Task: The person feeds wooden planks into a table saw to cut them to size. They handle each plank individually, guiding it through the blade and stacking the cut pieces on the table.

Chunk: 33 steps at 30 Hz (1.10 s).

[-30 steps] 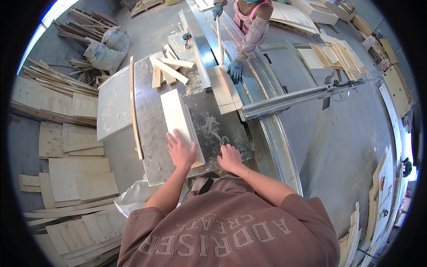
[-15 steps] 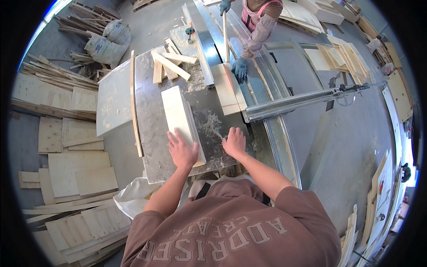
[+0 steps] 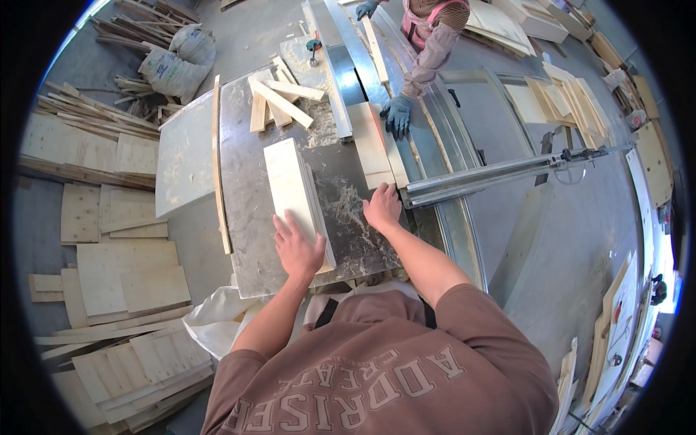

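Observation:
My left hand [image 3: 299, 248] lies with spread fingers on the near part of a stack of pale, narrow boards [image 3: 288, 174]. My right hand [image 3: 382, 209] is at the near end of a cut wooden panel [image 3: 371, 156], fingertips at or touching its edge, thumb apart, gripping nothing. This panel sits on the saw table between the long metal fence [image 3: 330, 80] and the crosscut bar [image 3: 500, 172]. Across from me, a co-worker's gloved hand [image 3: 397, 116] rests on the panel's far right part. The co-worker's other glove [image 3: 367, 9] is by a thin wooden strip [image 3: 374, 51].
Loose offcuts [image 3: 279, 98] lie piled on the table's far side, and sawdust [image 3: 344, 206] is scattered beside the stack. A long batten [image 3: 219, 167] runs along the table's left part. Stacked panels [image 3: 130, 268] cover the floor at left; more boards [image 3: 576, 101] lie at far right.
My right hand has moved forward to the panel's near end. The co-worker's thin strip has shifted away from the near glove. My left hand stays on the stack.

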Motion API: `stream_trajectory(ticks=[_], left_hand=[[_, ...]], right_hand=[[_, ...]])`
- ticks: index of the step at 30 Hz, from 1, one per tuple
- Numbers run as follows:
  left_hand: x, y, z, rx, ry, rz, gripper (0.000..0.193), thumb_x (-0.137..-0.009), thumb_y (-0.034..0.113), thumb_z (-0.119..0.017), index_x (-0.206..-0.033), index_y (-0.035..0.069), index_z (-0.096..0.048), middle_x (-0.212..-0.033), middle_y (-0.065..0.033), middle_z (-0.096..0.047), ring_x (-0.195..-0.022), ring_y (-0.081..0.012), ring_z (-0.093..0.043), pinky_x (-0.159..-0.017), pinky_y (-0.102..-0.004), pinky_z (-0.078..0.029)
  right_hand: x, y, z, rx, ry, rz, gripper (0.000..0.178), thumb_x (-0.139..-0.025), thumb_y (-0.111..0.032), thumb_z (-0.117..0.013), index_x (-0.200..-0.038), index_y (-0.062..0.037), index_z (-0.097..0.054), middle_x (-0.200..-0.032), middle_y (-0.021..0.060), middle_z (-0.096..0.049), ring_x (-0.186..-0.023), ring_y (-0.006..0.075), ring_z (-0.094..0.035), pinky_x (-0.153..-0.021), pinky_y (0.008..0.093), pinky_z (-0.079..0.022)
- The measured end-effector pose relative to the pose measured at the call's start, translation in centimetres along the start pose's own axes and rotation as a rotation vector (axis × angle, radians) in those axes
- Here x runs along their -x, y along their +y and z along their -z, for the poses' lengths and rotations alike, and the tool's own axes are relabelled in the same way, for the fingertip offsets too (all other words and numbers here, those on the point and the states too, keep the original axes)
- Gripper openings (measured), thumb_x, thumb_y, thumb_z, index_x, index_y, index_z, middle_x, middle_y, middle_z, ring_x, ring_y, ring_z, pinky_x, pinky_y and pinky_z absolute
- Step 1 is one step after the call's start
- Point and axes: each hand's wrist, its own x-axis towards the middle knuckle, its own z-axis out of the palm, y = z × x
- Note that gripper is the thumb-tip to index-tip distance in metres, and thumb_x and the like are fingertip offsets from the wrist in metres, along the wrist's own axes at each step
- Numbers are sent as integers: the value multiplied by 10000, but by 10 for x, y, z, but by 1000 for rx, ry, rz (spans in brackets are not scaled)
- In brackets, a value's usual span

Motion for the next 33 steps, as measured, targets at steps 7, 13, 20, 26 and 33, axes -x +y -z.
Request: stream_trajectory(ticks=[7, 13, 20, 26, 33], left_hand=[[0, 4, 8, 12, -34, 6, 1041, -857, 369, -735, -1679, -33, -238, -1680, -365, -262, -1400, -520, -458, -1180, -546, -409], [-1, 4, 6, 11, -22, -2, 1038, -856, 362, -729, -1678, -36, -235, -1677, -379, -251, -1396, -526, -455, -1184, -548, -402], [-3, 6, 7, -23, -32, 0, 1038, -849, 360, -737, -1674, -31, -242, -1669, -368, -264, -1353, -506, -477, -1161, -541, -413], [-1, 4, 6, -35, -26, 15, 1052, -834, 357, -755, -1674, -18, -247, -1676, -352, -254, -1349, -495, -478, -1139, -536, -427], [-2, 6, 8, -19, -31, 7, 1052, -837, 354, -760, -1679, -9, -243, -1687, -343, -240, -1362, -495, -470, -1146, -535, -425]], right_hand=[[-22, 2, -1, 75, -48, -83, 806, -913, -466, -834, -1387, 58, -446, -1351, 183, -527, -1209, 356, -661, -968, 486, -588], [-44, 0, 0, 63, -24, -115, 896, -886, -538, -844, -1411, 73, -452, -1323, 172, -538, -1176, 321, -675, -954, 451, -596], [-61, 4, -7, 153, -54, -102, 863, -898, -514, -826, -1431, 88, -514, -1323, 199, -585, -1161, 309, -695, -934, 443, -604], [-62, -9, -13, 211, -123, -81, 485, -952, -354, -716, -1222, 49, -724, -1257, 212, -640, -1129, 374, -714, -923, 456, -594], [-57, 3, -38, 391, -60, -44, 523, -904, -379, -750, -1192, 57, -740, -1225, 229, -686, -1095, 341, -728, -908, 422, -564]])
